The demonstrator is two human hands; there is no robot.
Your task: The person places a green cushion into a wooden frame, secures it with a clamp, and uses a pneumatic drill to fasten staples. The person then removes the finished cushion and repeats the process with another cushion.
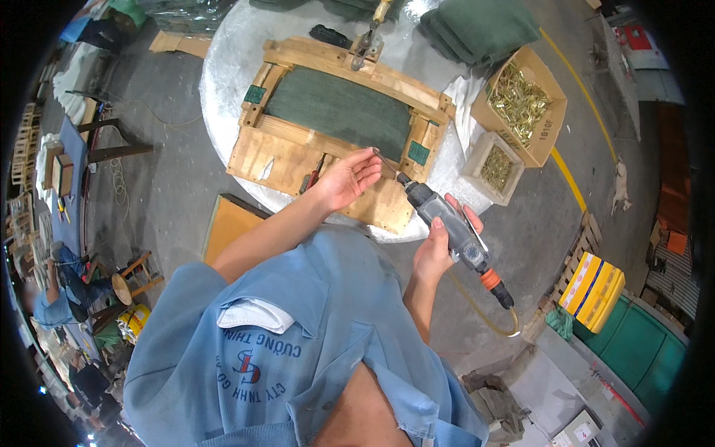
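Observation:
My right hand [436, 249] is wrapped round a grey and black air screwdriver [454, 237] with an orange ring near its hose end. Its long thin bit [389, 165] points up and left. At the bit's tip my left hand [350, 179] has thumb and forefinger pinched together; what sits between them is too small to make out. Beyond both hands lies a wooden jig [290, 156] framing a dark green fabric-covered panel [339, 108]. A toggle clamp [363, 51] stands at the jig's far edge. Beside my left wrist, a red-handled tool [309, 181] rests on the jig.
The round table [220, 82] is wrapped in clear plastic. To the right are a cardboard box [555, 112] and a smaller tray [477, 167], both with brass-coloured fasteners. Green padded pieces [477, 30] lie behind. An air hose [477, 309] loops below the tool. Another person [52, 302] sits far left.

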